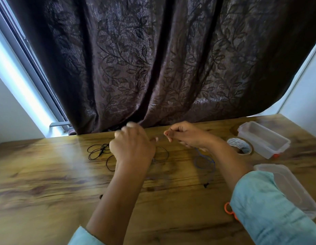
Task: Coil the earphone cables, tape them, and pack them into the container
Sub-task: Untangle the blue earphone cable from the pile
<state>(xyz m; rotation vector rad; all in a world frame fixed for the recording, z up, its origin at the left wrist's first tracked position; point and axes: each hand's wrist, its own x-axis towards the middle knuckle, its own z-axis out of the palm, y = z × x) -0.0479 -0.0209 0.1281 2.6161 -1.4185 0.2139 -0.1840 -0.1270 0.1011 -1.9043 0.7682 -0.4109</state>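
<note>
Above the table, your right hand pinches the blue earphone cable mid-coil; your blurred left hand curls, grip unclear. Next: tape roll, three o'clock.

dark leaf-patterned curtain, wooden table, window frame

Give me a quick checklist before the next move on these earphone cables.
1. Container open, lid lying apart: ok.
2. Tape roll on the table beside the container: ok.
3. Black cable coiled: not ok, loose tangle.
4. Blue cable coiled: not ok, loose loop with a trailing end.
5. Left hand grip: cannot tell, blurred.
6. Right hand grip: cannot tell, fingers curled, contents unclear.
</note>
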